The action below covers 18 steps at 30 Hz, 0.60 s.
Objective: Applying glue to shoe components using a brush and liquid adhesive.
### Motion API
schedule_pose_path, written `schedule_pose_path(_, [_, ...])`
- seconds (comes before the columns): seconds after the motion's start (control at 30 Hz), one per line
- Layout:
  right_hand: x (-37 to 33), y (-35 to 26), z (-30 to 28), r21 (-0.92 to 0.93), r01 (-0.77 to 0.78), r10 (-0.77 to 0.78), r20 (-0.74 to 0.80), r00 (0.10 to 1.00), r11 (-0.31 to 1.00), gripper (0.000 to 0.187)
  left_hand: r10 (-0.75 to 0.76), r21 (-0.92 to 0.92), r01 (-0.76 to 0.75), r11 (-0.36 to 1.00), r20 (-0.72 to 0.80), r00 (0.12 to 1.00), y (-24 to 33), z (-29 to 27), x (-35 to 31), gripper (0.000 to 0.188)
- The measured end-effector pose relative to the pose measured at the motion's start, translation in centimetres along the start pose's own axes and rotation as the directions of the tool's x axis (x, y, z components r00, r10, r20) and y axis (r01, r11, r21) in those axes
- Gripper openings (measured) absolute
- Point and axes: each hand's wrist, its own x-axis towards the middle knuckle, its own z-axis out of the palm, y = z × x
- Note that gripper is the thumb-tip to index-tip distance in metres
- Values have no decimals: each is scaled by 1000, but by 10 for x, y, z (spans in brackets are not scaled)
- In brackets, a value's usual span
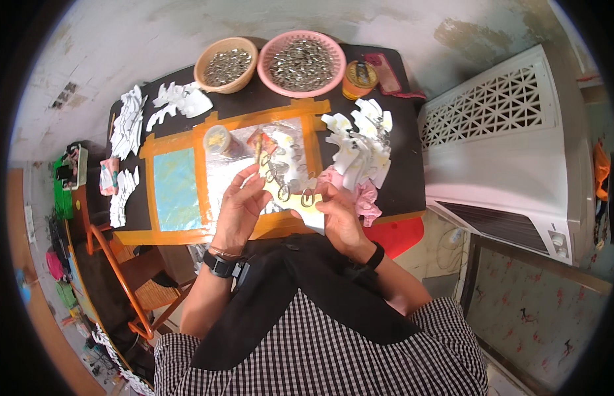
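Observation:
Both my hands grip one pale, yellowish-white cut-out card (295, 205) above the near part of the work mat. My left hand (241, 203) pinches its left end, and my right hand (341, 219) closes on its right end. Several oval metal rings (284, 193) sit in a row along the card's upper edge. Beyond the card, a group of white pieces with yellow patches (290, 153) lies on the shiny silver sheet (222, 186). A clear tub with yellowish contents (218, 142) stands to the left of them.
Two baskets, one peach (200, 74) and one pink (265, 61), hold small metal parts at the back. White cut-outs are piled left (127, 125) and right (363, 148). Pink cloth (366, 201) lies near my right hand. A large white appliance (511, 158) stands at right.

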Motion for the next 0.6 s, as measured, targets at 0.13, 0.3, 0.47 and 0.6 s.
schedule_pose_path(0.13, [3,18,17,-120,-113,114,-2,994,986,19,163,-25,-168,985,-139,977,17,-25,-18,39])
schedule_pose_path(0.3, [1,35,25,-60,-121,131,205,970,991,33,337,88,-327,941,-154,929,24,-37,-33,43])
schedule_pose_path(0.47, [11,22,41,83,-139,95,399,912,987,36,457,157,-433,888,-196,867,48,-52,-54,46])
schedule_pose_path(0.6, [38,35,69,-474,94,20,229,973,876,41,467,267,-444,855,-26,884,49,-47,-69,49])
